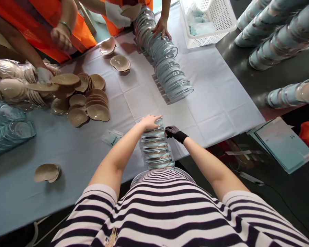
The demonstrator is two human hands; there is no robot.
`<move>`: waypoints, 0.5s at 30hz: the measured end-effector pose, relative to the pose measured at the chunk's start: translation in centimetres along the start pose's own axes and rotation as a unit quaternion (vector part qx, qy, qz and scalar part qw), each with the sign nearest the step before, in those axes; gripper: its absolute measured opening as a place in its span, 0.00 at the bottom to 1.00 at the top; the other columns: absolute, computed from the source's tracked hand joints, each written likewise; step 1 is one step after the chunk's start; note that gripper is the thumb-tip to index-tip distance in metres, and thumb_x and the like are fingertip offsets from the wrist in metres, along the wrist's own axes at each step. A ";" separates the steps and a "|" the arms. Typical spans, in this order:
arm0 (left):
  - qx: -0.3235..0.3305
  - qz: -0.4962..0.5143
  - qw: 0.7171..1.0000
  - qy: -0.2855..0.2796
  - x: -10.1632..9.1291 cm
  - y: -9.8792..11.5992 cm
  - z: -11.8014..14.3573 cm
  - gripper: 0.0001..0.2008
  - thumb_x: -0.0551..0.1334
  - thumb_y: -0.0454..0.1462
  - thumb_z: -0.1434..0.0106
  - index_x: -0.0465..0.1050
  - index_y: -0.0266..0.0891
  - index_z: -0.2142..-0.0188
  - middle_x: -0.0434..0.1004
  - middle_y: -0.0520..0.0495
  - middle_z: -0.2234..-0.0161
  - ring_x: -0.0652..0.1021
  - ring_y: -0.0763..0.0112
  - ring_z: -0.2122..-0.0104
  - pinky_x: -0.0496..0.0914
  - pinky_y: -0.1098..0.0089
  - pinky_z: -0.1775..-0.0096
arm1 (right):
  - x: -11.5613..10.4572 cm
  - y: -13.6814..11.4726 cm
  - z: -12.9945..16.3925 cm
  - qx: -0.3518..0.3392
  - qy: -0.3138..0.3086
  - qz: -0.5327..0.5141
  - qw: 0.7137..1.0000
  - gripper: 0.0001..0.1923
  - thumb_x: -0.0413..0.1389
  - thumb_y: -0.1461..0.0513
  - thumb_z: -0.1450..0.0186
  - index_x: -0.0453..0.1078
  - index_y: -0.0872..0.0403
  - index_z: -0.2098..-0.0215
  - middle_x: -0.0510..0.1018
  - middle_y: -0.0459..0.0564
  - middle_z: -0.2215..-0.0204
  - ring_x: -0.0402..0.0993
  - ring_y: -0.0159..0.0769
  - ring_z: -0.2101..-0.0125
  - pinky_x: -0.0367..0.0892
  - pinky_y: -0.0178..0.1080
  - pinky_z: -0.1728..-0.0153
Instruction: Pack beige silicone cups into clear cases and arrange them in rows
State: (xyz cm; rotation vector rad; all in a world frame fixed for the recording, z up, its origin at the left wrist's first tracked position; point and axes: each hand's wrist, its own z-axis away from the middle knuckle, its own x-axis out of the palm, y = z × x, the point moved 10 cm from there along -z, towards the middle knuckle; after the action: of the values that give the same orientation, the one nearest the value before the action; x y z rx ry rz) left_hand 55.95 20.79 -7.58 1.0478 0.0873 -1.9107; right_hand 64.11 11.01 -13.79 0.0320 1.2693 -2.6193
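Between both sets of fingers stands a stack of clear plastic trays (pixel 156 147): left hand (pixel 149 121) flat on top, gloved right hand (pixel 175 133) pinching its rim. It looks light, slippery, wobbly; best steadied top and side.

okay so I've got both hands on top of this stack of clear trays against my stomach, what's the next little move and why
Probably press down lightly and square up the stack of clear trays. Your left hand lies flat on its top and your gloved right hand touches the top edge, while the layers below look slightly uneven, jutting out at different sides.

Blk glove on right hand (pixel 175 133), pale-blue stack (pixel 156 147), beige cups (pixel 92 103)
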 end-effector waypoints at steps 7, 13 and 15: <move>-0.001 0.108 0.993 -0.047 0.1 -2.2 -1.0 0.38 0.63 0.42 0.41 0.55 0.53 0.32 0.68 0.50 0.38 0.67 0.58 0.38 0.61 0.63 0.39 | 0.6 -3.3 0.6 -0.043 0.122 0.217 0.967 0.12 0.51 0.57 0.38 0.72 0.55 0.71 0.79 0.55 0.66 0.75 0.41 0.62 0.66 0.39 0.59; -0.025 0.138 0.989 -0.037 0.2 -2.5 -1.3 0.33 0.57 0.33 0.39 0.60 0.49 0.34 0.70 0.51 0.39 0.73 0.63 0.43 0.65 0.68 0.42 | 0.9 -1.1 0.1 -0.043 0.111 0.052 0.991 0.14 0.49 0.53 0.38 0.65 0.53 0.75 0.75 0.51 0.72 0.71 0.34 0.69 0.66 0.35 0.65; -0.028 0.121 0.992 -0.030 0.1 -2.2 -1.3 0.32 0.56 0.33 0.39 0.62 0.50 0.35 0.69 0.51 0.39 0.72 0.63 0.42 0.65 0.67 0.42 | 0.8 1.5 0.2 -0.028 0.123 -0.105 0.987 0.15 0.49 0.50 0.41 0.61 0.52 0.76 0.69 0.46 0.76 0.65 0.30 0.75 0.66 0.34 0.69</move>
State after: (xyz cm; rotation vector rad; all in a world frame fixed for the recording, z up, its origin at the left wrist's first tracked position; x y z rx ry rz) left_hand 55.08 22.53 -9.22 0.9180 -0.0197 -1.7081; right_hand 63.72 9.81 -14.97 0.2304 1.5014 -2.8247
